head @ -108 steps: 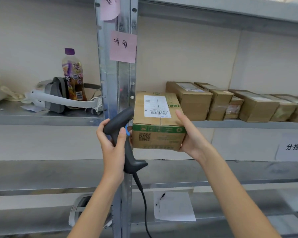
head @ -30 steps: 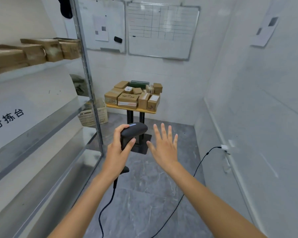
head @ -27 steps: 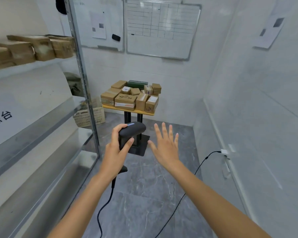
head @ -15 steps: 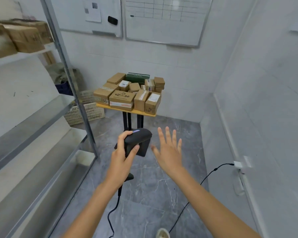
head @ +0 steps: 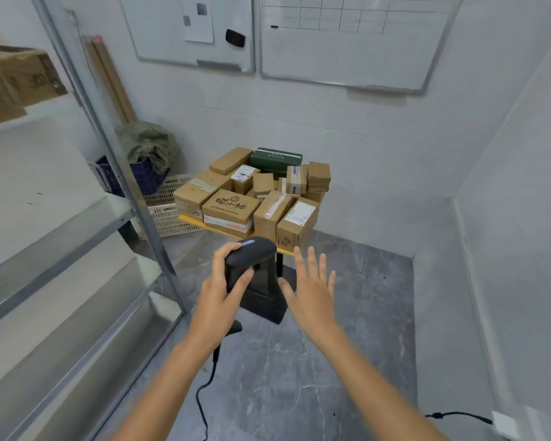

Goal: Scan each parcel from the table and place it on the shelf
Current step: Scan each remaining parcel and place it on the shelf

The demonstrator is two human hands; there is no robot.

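Several cardboard parcels (head: 233, 206) and one dark green box (head: 275, 157) crowd a small yellow-topped table (head: 229, 233) ahead of me. My left hand (head: 218, 297) grips a black corded barcode scanner (head: 250, 257), held up just below the table's front edge. Beside it my right hand (head: 312, 286) is raised with fingers spread and holds nothing, short of the nearest parcel (head: 296, 222). The metal shelf (head: 64, 237) runs along my left, with parcels (head: 19, 79) on its upper level.
A shelf upright (head: 115, 157) stands between me and a white plastic crate (head: 169, 214), a blue bin and a bundle of cloth. Two whiteboards (head: 347, 39) hang on the far wall. A cable and plug (head: 458, 416) lie on the grey floor at right.
I have turned from the shelf, where my right hand held a parcel, and moved closer to the table. My right hand is now empty and spread; the scanner stays in my left.
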